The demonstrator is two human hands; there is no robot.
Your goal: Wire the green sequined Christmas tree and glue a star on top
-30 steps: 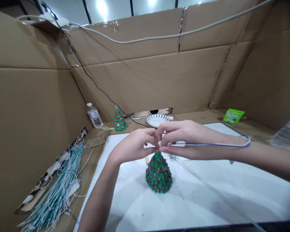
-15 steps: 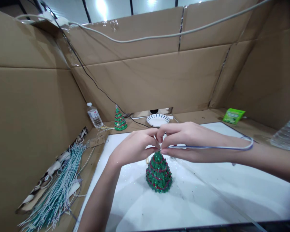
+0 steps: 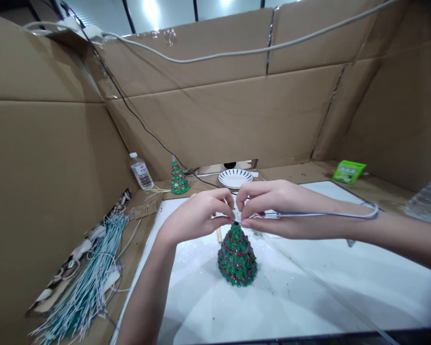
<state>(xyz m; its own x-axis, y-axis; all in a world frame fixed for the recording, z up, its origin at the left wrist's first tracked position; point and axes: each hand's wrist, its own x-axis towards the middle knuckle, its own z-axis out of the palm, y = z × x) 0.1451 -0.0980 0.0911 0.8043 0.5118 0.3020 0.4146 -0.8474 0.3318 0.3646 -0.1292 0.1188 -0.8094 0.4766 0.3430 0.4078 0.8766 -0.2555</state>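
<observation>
A green beaded Christmas tree (image 3: pixel 237 256) with red bead bands stands upright on the white board (image 3: pixel 294 297). Right above its dark tip, my left hand (image 3: pixel 197 215) is closed in a pinch. What those fingertips hold is too small to make out. My right hand (image 3: pixel 273 206) pinches from the other side, its fingertips close to the left ones. A thin white-and-blue cord (image 3: pixel 319 214) runs from the right fingers along the hand and bends round the wrist. Something small and reddish (image 3: pixel 260 213) shows beneath the right fingers.
Left lies a bundle of pale green and white cords (image 3: pixel 89 278). Behind stand a water bottle (image 3: pixel 141 172), a second beaded tree (image 3: pixel 179 178) and a striped plate (image 3: pixel 235 178). A green packet (image 3: pixel 349 171) and another bottle (image 3: pixel 429 199) are at right. Cardboard walls (image 3: pixel 208 115) surround the board.
Both hands have shifted slightly, with a small gap opening between their fingers. The tree's dark tip now shows, and the reddish thing has come into view under my right hand.
</observation>
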